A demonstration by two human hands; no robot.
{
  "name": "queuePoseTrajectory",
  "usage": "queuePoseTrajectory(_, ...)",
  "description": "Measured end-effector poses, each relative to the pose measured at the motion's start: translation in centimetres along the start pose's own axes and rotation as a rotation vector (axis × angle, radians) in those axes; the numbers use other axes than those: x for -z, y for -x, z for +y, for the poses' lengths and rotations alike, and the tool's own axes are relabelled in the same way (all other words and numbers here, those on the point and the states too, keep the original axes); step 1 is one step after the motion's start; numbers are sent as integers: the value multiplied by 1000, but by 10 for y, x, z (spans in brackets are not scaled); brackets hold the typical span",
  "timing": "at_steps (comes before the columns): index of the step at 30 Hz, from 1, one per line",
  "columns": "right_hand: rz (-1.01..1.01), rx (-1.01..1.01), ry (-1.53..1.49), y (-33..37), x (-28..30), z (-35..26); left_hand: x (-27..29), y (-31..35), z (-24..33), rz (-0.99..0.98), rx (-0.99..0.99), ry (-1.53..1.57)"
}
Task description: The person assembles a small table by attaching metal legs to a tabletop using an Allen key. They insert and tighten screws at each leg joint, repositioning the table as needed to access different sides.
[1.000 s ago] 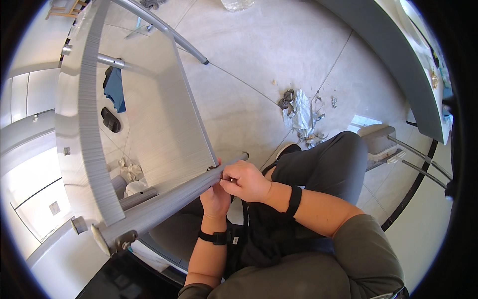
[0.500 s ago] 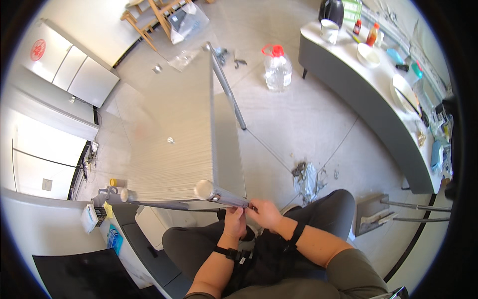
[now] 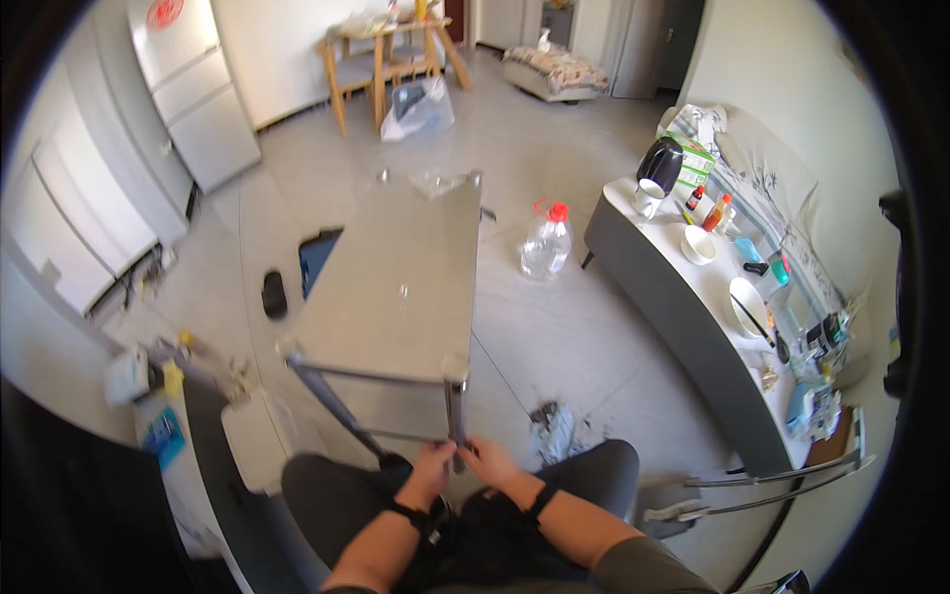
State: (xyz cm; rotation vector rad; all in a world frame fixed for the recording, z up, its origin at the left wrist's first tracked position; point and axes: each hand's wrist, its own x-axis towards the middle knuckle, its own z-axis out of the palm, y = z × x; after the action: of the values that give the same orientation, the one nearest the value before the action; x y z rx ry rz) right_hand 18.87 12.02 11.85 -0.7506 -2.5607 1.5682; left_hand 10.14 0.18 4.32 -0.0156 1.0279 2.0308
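A small table with a flat beige top and metal legs stands in front of me. Both my hands are at the lower part of its nearest right leg. My left hand has its fingers closed against the left side of the leg. From the other side, my right hand pinches at the same spot, its fingertips close to the left thumb. Any small part between the fingertips is too small to make out. A little hardware piece lies on the tabletop.
A large water bottle with a red cap stands on the floor beyond. On the right, a curved grey cabinet carries bowls, a mug and a black kettle. Crumpled plastic lies near my right knee. A white bin-like box is at left.
My view has lifted, so more of the far room shows and the tabletop looks lower and farther off. Both hands stay together at the near right leg.
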Motion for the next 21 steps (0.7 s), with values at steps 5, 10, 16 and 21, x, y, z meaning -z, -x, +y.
queuePoseTrajectory(5,35,87,92,1,4,-9,-15,5,15,-122,-35,6)
queuePoseTrajectory(10,33,112,151,3,6,-17,-27,14,27,-153,-65,1)
queuePoseTrajectory(16,-2,104,122,4,8,-28,-27,21,36,-169,-85,22)
queuePoseTrajectory(21,22,98,66,5,5,-26,-34,28,40,-117,-102,20)
